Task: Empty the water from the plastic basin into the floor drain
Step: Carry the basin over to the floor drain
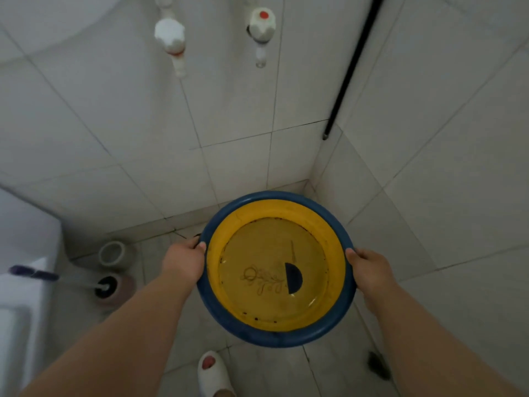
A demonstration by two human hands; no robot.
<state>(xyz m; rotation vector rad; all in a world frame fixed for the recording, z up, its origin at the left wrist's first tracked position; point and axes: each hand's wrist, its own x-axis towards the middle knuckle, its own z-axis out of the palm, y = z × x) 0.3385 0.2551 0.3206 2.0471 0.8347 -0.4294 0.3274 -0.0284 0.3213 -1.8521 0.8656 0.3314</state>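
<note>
Both my hands grip the basin's blue rim, left hand (pixel 183 262) and right hand (pixel 369 269) on opposite sides, holding the yellow plastic basin (pixel 274 333) with its shallow water (pixel 257 253) above the tiled floor (pixel 337 368).

Nothing really readable here. The yellow basin (pixel 276 267) has some curly embossed script on its bottom, under the water, but it's too blurry to make out. One wall tap (pixel 261 24) has a plain red dot, no lettering.
</note>
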